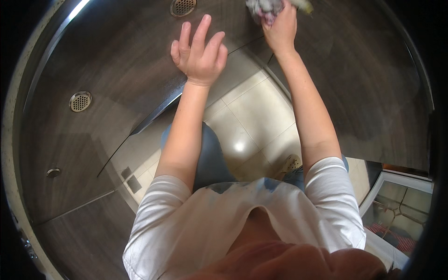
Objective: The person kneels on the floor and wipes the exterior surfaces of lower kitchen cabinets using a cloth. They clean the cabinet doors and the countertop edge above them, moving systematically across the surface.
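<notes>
My right hand [281, 31], at the top of the view, grips a bunched grey and pink cloth [266, 8] against a dark wood-grain cabinet panel [360, 87]. A pale piece with a yellowish end [305, 5] sticks out beside that hand; whether it is part of the cloth I cannot tell. My left hand [201, 56] holds nothing, its fingers apart and slightly bent. It is in front of the dark cabinet front on the left, below a round metal vent grille [183, 6].
A second round vent grille [80, 101] and a small round metal fitting [53, 172] sit on the left panels. Light floor tiles [259, 112] lie between the cabinet fronts. A white-framed glass door [399, 206] stands at the lower right. A pale countertop edge [10, 140] curves along the left.
</notes>
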